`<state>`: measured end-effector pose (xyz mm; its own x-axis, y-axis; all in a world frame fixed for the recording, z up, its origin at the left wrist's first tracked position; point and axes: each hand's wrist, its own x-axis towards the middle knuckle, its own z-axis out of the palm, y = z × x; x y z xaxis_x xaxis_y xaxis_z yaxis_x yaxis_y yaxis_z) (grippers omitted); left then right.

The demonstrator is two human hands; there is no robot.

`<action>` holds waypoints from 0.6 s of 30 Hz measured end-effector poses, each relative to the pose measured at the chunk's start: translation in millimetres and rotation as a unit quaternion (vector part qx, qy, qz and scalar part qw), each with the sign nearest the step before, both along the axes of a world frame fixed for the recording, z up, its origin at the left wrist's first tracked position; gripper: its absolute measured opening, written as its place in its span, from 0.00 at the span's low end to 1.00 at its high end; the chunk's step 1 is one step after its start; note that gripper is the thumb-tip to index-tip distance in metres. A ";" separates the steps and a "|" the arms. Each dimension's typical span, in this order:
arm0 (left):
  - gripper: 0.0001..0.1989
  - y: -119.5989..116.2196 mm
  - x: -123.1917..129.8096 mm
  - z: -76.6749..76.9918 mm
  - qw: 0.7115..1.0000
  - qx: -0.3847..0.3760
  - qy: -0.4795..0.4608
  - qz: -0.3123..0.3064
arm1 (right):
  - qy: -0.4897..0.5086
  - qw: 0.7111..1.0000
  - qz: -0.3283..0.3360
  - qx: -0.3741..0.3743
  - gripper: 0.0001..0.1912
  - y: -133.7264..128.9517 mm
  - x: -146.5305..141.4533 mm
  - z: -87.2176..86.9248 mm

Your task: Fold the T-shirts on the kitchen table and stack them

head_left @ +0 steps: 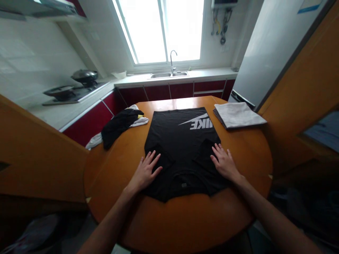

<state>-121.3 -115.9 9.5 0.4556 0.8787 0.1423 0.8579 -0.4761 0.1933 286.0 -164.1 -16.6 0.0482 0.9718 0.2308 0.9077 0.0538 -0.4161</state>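
Note:
A black T-shirt [182,144] with a pale printed logo lies spread flat on the wooden table [119,176]. Its neckline faces me, and both sleeves are folded in over the body. My left hand [147,171] rests on the shirt's left side near one sleeve, palm down with fingers spread. On the right side, my right hand [224,162] lies flat over the other sleeve, fingers apart. Neither hand grips the cloth.
A loose heap of black and white clothes [119,127] sits at the table's left edge. Folded garments [239,114], pale on top, are stacked at the far right. Beyond stand a counter with a sink [169,74], a stove [79,93] and a fridge [254,56].

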 end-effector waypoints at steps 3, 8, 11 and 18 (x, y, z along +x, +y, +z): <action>0.30 0.6 -1.9 -3.6 1.000 -0.001 -0.008 -0.003 | 0.006 1.000 -0.012 0.013 0.28 7.8 1.8 7.5; 0.29 1.8 -4.4 -4.5 0.999 0.010 -0.035 0.005 | -0.025 1.000 -0.002 0.014 0.32 35.9 9.5 20.3; 0.29 2.0 -5.7 -6.0 1.000 0.002 -0.026 0.005 | -0.054 0.998 0.028 -0.027 0.33 44.7 6.2 16.8; 0.29 2.1 -5.7 -4.7 0.999 -0.008 -0.035 0.010 | -0.071 0.997 0.027 -0.012 0.36 53.4 -0.3 23.4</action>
